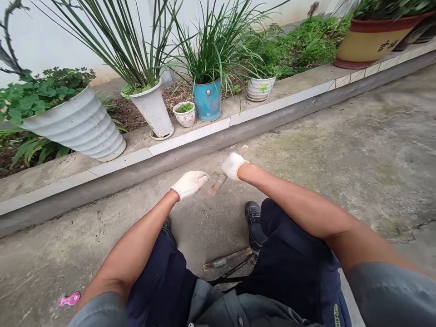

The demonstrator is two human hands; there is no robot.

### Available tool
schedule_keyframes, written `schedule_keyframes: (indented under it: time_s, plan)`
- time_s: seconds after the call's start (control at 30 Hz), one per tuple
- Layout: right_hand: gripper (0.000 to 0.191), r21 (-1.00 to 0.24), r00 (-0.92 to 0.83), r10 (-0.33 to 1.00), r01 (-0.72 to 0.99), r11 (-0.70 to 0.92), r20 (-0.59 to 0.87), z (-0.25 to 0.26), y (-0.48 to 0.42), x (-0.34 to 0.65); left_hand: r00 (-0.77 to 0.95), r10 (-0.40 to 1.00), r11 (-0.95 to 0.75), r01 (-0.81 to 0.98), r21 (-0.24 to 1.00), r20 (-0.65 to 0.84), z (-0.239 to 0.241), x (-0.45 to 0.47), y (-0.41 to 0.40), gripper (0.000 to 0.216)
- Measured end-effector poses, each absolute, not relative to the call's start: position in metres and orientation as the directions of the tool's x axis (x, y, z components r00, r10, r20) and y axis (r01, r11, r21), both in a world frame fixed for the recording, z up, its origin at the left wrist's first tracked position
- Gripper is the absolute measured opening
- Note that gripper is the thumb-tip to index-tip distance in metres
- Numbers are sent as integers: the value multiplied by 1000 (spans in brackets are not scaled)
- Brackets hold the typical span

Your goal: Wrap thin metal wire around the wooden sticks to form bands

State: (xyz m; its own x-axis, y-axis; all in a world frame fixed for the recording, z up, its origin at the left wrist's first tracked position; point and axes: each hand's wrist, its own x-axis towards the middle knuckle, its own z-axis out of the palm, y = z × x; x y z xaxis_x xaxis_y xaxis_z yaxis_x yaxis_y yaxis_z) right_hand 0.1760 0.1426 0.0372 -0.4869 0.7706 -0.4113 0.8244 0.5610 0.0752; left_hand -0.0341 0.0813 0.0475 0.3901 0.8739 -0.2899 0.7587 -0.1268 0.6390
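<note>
My right hand [233, 166], in a white knit glove, is closed around the middle of a short wooden strip [217, 185]. One end of the strip sticks out above the fist and the other slants down toward my left hand. My left hand [190, 183], gloved the same way, is closed with its fingertips pinched together, a little left of the strip's lower end. Whatever is in that pinch is too small to make out. On the ground between my feet lies another piece of wood [240, 256] with silvery wire [219, 263] wound around it.
Beside that wood lies a dark metal tool [240, 267], partly hidden. A pink object [70, 299] rests on the concrete at lower left. Ahead runs a low tiled curb [190, 141] bearing a white pot [153, 109], a blue pot [207, 102] and several other planters.
</note>
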Motion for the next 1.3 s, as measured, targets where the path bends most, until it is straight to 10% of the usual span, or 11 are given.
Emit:
schedule_keyframes:
  time_s: [0.17, 0.33, 0.67, 0.93, 1.13, 1.3]
  plan:
    - [22, -203, -692, 477, 658, 725, -542, 53, 128, 182, 367, 883, -114, 772, 625, -292, 41, -49, 87, 37]
    - [27, -354, -657, 693, 749, 560, -295, 69, 132, 185, 412, 846, -41, 682, 730, -338, 37, -42, 81, 38]
    - [30, -6, -258, 957, 966, 260, -134, 54, 163, 186, 447, 764, 84, 647, 758, -465, 32, -15, 70, 26]
    - [29, 189, -435, 788, 811, 553, -437, 51, 141, 175, 416, 854, -146, 768, 624, -313, 56, -35, 80, 34]
    - [19, -187, -716, 464, 626, 757, -521, 58, 120, 182, 378, 883, -122, 756, 643, -277, 46, -55, 92, 31]
    - [26, -413, -696, 674, 705, 576, -248, 69, 124, 183, 424, 844, -1, 610, 792, -327, 35, -46, 89, 32]
